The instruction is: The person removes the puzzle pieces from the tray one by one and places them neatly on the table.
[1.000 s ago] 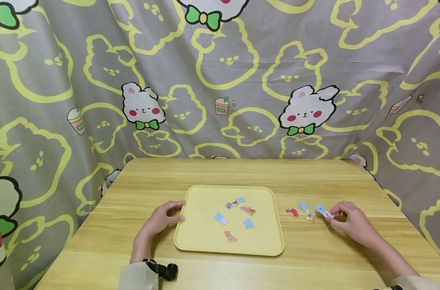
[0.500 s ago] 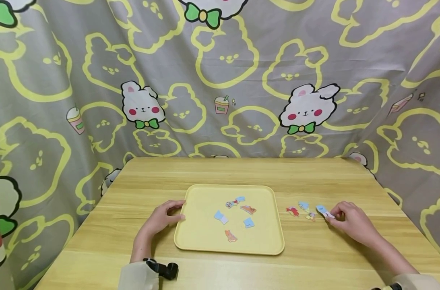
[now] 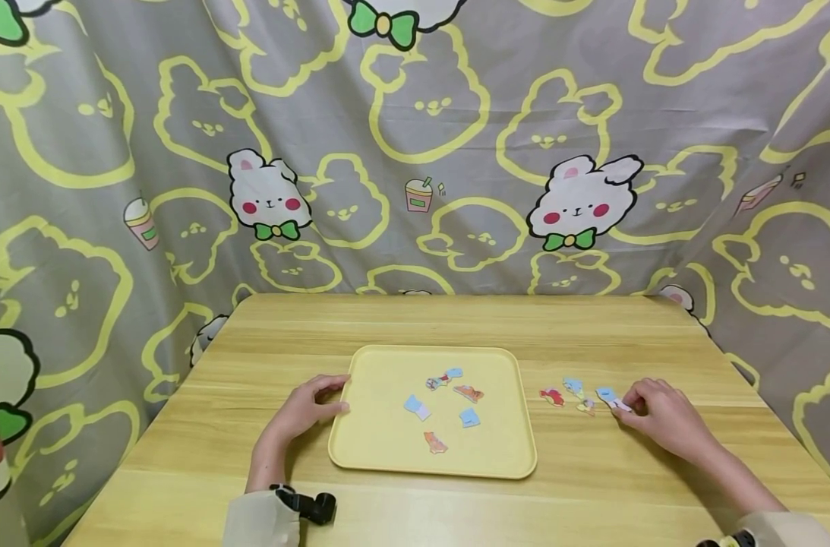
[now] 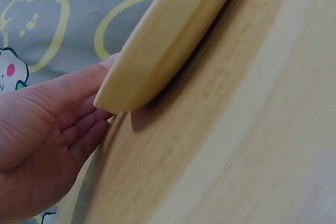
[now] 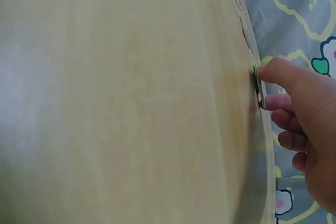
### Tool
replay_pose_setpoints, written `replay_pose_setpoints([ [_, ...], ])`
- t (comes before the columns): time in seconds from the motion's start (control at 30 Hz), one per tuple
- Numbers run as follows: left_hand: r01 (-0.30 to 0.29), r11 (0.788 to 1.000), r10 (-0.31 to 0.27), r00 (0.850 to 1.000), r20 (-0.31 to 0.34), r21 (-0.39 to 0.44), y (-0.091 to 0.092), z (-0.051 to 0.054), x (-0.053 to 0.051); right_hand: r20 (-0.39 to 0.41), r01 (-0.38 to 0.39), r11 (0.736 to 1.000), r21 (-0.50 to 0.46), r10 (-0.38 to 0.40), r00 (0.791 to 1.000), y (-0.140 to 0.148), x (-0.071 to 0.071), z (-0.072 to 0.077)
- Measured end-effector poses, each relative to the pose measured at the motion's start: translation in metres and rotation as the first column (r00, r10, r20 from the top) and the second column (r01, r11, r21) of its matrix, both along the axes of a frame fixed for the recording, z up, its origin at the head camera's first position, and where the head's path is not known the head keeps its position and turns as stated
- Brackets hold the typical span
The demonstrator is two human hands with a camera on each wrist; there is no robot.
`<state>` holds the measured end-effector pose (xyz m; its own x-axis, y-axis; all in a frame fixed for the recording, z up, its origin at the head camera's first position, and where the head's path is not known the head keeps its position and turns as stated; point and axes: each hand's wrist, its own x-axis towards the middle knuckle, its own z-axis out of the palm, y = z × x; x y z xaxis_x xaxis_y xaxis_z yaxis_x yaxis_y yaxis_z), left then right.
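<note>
Fingers (image 3: 638,390) of the right hand (image 3: 669,418) pinch a blue and white picture piece (image 3: 604,394); more pieces (image 3: 553,397) lie left of them. Left fingers (image 3: 329,383) hold the yellow tray's (image 3: 380,437) edge.

Cartoon curtains (image 3: 346,99) round a table (image 3: 182,456) suggest a booth

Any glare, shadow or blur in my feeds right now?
Head: fairly even light, faint sheen on the near part of the table. Left wrist: pale glare band across the table, dark shadow under the tray. Right wrist: whitish glare at far left, shadow near the right hand, wood grain looks soft.
</note>
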<state>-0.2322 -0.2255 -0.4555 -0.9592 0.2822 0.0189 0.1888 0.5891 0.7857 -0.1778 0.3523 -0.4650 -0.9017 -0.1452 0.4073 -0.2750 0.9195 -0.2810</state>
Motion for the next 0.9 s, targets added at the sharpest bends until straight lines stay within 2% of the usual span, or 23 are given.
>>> replay_pose_setpoints([
  [0.2, 0.013, 1.000, -0.013, 1.000, 0.003, 0.012, 0.0022, 0.0006, -0.0002, 0.052, 0.019, 0.998, 0.065, -0.023, 0.998, -0.0011, 0.0039, 0.0035],
  [0.33, 0.010, 1.000, -0.010, 1.000, 0.001, -0.004, 0.0013, 0.0016, -0.0001, 0.079, 0.018, 0.997, 0.076, -0.024, 0.997, -0.0028, 0.0035, 0.0048],
  [0.57, -0.003, 1.000, 0.004, 1.000, 0.006, -0.008, 0.0005, 0.0043, 0.0020, 0.057, 0.008, 0.998, 0.061, -0.012, 0.998, -0.0043, 0.0000, 0.0067],
  [0.9, 0.005, 1.000, -0.005, 1.000, 0.003, -0.001, 0.0000, 0.0038, 0.0021, 0.029, 0.005, 0.999, 0.048, -0.006, 1.000, -0.0040, 0.0028, 0.0058],
])
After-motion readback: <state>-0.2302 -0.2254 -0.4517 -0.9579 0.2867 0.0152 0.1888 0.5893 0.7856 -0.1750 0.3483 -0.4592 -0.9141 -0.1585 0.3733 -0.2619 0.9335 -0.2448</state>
